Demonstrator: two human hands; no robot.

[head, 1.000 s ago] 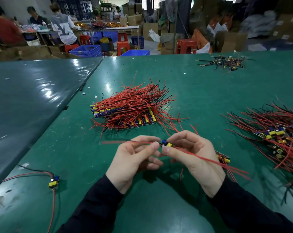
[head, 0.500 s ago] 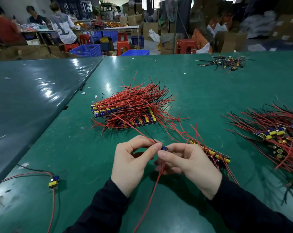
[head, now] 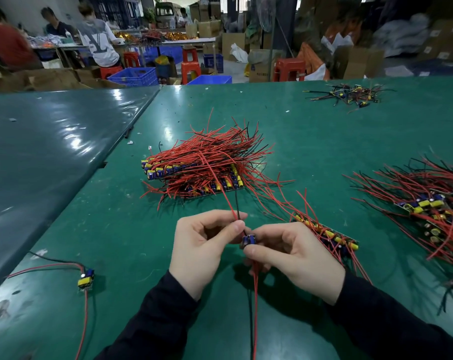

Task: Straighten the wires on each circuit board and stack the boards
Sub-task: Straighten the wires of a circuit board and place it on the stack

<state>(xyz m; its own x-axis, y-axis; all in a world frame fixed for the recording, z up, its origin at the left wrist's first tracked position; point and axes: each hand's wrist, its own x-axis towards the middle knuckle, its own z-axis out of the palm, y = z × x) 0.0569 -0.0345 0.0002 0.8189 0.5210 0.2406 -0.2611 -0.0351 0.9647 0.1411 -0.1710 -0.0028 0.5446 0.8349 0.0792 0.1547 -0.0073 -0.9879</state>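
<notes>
Hands meet above the green table (head: 311, 141): left hand (head: 203, 252) pinches red and black wires (head: 234, 209), right hand (head: 294, 258) grips the small circuit board (head: 249, 240).

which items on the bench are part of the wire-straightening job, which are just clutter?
In the job:
- small blue-capped circuit board in both hands, left hand, right hand
- its red and black wires
- central stack of red-wired boards
- right-hand heap of red-wired boards

Lying about:
- lone yellow-and-blue board
- far tangle of black-wired parts
- blue plastic crates
</notes>
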